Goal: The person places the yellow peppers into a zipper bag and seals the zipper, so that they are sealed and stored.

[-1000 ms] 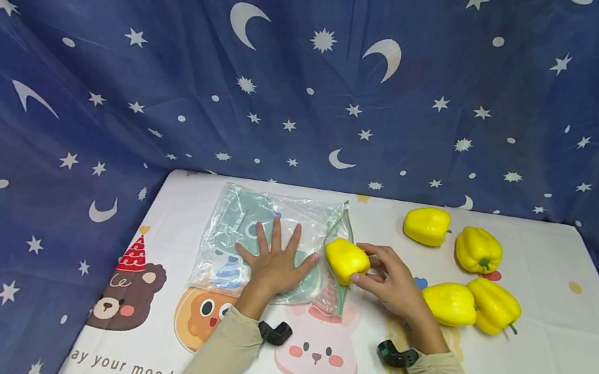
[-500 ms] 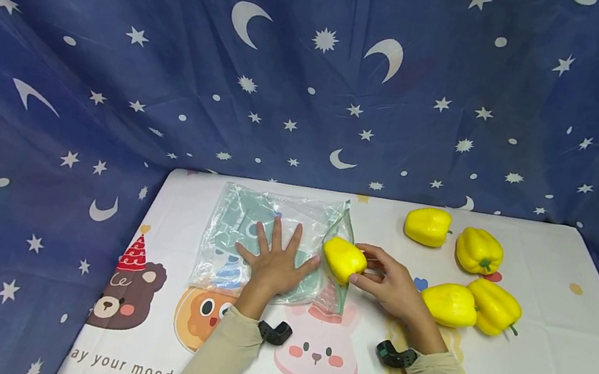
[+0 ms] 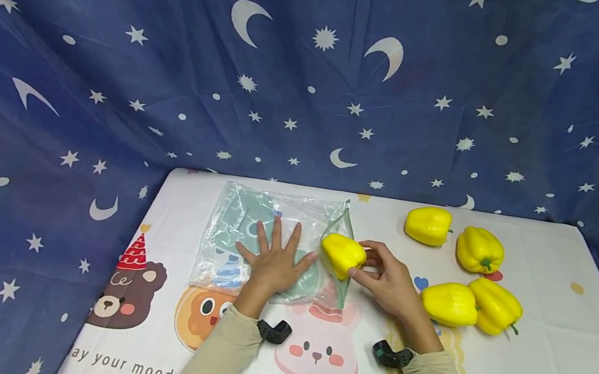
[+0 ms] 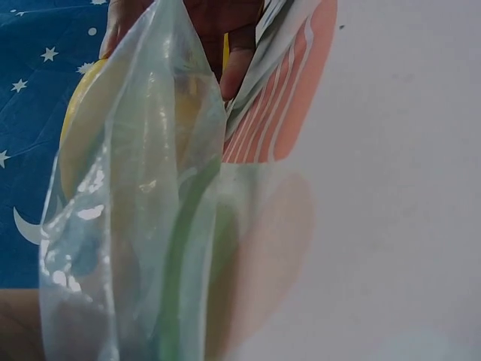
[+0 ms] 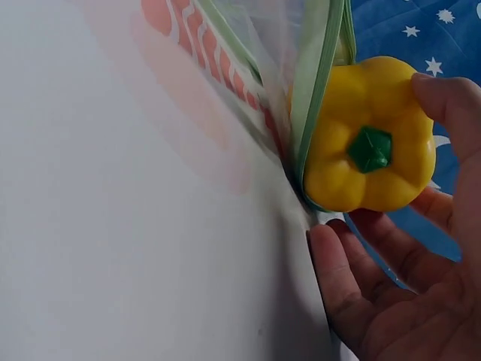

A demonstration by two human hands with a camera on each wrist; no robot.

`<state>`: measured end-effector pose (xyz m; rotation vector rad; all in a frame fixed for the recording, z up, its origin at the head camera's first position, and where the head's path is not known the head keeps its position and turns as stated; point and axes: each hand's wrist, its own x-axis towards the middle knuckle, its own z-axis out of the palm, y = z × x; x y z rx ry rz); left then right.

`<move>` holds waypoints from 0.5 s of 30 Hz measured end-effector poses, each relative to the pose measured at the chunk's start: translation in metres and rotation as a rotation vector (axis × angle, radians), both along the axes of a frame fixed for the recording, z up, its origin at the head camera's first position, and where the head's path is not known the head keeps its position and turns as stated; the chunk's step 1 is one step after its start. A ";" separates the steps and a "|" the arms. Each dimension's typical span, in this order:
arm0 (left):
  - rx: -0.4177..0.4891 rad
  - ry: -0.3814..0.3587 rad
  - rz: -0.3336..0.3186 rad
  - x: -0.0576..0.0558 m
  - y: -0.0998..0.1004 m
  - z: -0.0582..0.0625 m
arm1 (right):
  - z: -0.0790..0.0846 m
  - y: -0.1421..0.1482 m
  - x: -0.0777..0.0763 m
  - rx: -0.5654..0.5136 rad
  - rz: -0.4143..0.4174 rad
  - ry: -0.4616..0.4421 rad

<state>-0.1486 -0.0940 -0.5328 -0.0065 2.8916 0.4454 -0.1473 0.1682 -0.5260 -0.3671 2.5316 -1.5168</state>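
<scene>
My left hand (image 3: pixel 273 269) lies with fingers spread flat on a clear zip bag (image 3: pixel 228 214) on the table. At the bag's right side its mouth, edged with a green zip strip (image 3: pixel 352 223), gapes a little. A yellow bell pepper (image 3: pixel 343 255) is at that mouth, its far end inside. My right hand (image 3: pixel 391 283) grips the pepper's stem end between thumb and fingers. In the right wrist view the green stem (image 5: pixel 370 149) faces the camera, with the zip edge against the pepper's side. Through the film in the left wrist view, the pepper shows blurred yellow.
Several more yellow bell peppers lie right of my right hand: one at the back (image 3: pixel 427 226), one beside it (image 3: pixel 479 250), and two touching in front, a left one (image 3: pixel 448 303) and a right one (image 3: pixel 495 307). A blue star-patterned curtain (image 3: pixel 308 68) stands behind the table.
My right hand has moved the held pepper slightly left, further into the bag's mouth. The left hand stays spread on the bag, and the other peppers stay put.
</scene>
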 end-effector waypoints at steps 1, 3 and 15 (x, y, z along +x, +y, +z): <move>0.000 -0.001 0.000 0.000 0.000 0.000 | 0.000 0.000 0.000 0.006 -0.003 0.000; -0.003 0.000 -0.001 -0.001 0.000 0.000 | 0.000 0.001 0.000 0.011 -0.003 -0.002; 0.010 0.015 0.009 0.000 -0.001 -0.003 | 0.000 -0.004 0.001 0.012 -0.029 0.027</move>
